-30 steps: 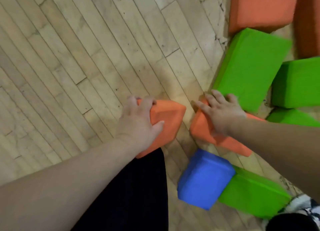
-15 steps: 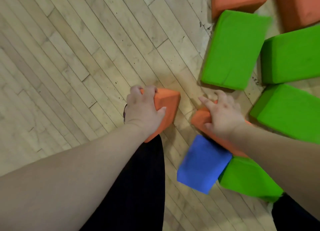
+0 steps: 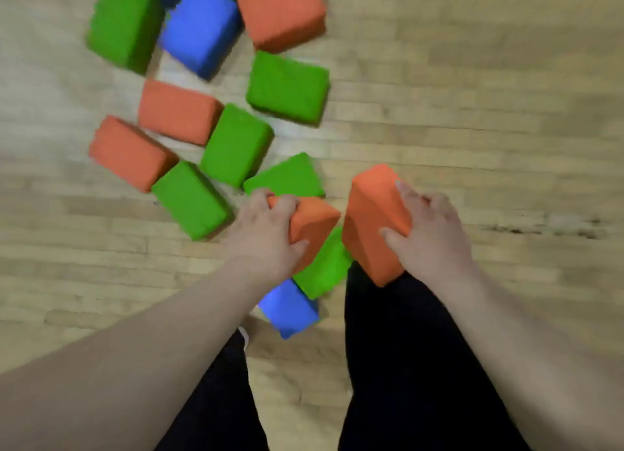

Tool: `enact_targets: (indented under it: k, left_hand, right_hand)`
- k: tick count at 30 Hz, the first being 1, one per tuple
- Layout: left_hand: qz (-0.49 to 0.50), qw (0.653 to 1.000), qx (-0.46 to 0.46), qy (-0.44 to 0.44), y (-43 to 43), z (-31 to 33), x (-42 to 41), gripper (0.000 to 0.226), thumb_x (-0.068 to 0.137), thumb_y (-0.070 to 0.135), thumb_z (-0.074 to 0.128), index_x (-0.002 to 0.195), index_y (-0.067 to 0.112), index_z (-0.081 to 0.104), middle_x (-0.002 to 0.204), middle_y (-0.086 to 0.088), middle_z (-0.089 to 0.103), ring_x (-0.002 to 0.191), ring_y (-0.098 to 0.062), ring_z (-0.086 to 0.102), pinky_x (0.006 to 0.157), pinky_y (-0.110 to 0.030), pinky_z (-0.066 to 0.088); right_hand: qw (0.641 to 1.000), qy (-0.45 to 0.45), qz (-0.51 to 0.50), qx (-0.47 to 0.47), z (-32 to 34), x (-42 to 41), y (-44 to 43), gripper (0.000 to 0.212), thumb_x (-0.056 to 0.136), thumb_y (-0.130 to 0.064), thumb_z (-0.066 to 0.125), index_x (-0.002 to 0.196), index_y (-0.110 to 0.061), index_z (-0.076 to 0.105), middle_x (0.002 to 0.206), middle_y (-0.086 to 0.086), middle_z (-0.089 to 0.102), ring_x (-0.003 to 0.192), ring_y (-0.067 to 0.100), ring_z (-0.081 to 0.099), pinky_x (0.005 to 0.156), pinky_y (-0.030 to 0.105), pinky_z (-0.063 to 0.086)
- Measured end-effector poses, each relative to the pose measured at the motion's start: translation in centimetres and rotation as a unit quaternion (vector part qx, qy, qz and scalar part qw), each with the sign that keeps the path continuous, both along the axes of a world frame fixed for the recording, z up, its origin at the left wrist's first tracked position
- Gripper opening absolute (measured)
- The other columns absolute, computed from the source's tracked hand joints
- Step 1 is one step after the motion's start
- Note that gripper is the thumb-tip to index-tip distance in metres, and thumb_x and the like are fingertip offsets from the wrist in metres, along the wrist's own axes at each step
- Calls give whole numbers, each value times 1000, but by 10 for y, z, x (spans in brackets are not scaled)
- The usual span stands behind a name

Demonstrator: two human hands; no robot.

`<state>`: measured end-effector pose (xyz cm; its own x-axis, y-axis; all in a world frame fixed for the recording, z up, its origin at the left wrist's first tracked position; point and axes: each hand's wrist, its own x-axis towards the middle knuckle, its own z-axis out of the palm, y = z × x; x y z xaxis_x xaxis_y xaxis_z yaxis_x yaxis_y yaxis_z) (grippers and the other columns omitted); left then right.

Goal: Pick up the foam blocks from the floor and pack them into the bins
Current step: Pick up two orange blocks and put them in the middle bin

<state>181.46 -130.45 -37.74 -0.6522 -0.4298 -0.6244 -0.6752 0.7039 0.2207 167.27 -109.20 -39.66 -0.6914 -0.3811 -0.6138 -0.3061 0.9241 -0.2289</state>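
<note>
My left hand grips an orange foam block from above, fingers curled over its far edge. My right hand grips a second, larger orange foam block, held tilted above the floor. Under and between the two blocks lie a green block and a blue block. Several more green, orange and blue blocks are scattered on the wooden floor at the upper left. No bin is in view.
Green blocks, orange blocks and a blue block lie close together. My black-trousered legs stand below the hands. Bare wooden floor stretches to the right.
The view has swung round, blurred, and shows more of the pile. My right hand has lifted its orange block off the floor; my left hand still holds its block.
</note>
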Motion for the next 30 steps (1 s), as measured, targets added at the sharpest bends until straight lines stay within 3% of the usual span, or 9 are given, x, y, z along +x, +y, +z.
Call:
enact_targets:
  k: [6,14,18,22,25,30]
  left_hand:
    - [-181,982,21,55,147,116,-220,64,78,45,79,135,34,50,143,-7,35,128,-36,44,107,-47,43]
    - [-431,892,48,128,338,243,-392,65,82,43,79,138,34,48,147,-6,31,132,-34,41,104,-51,45]
    - [-485,855,103,151,398,293,-443,74,79,42,82,142,35,44,148,-5,29,137,-32,40,109,-49,44]
    - [-497,834,142,193,438,338,-512,78,79,42,83,144,37,40,140,-1,33,128,-28,46,105,-47,47]
    - [-506,816,169,220,459,361,-584,76,79,41,83,142,37,40,136,2,35,125,-26,48,98,-44,48]
    - [-489,795,203,297,477,397,-733,86,75,37,87,146,32,39,140,7,43,130,-23,46,103,-39,40]
  right_hand:
    - [961,-18,-272,-43,122,-108,184,81,91,-59,60,158,-47,15,151,7,30,139,30,33,113,46,37]
    - [824,47,-557,-92,246,-135,338,85,87,-58,63,158,-47,17,153,3,32,143,29,30,118,48,34]
    - [767,105,-629,-71,304,-152,381,82,88,-54,62,158,-45,21,152,2,34,140,29,33,116,47,34]
    - [722,173,-668,-45,348,-198,410,83,85,-53,66,157,-43,26,147,2,39,135,29,38,114,42,33]
    - [682,243,-687,-54,367,-257,423,90,81,-50,69,158,-43,23,144,0,44,134,28,39,111,43,36]
    - [637,315,-699,-87,394,-388,437,91,82,-44,70,159,-42,21,144,2,43,134,28,37,113,48,36]
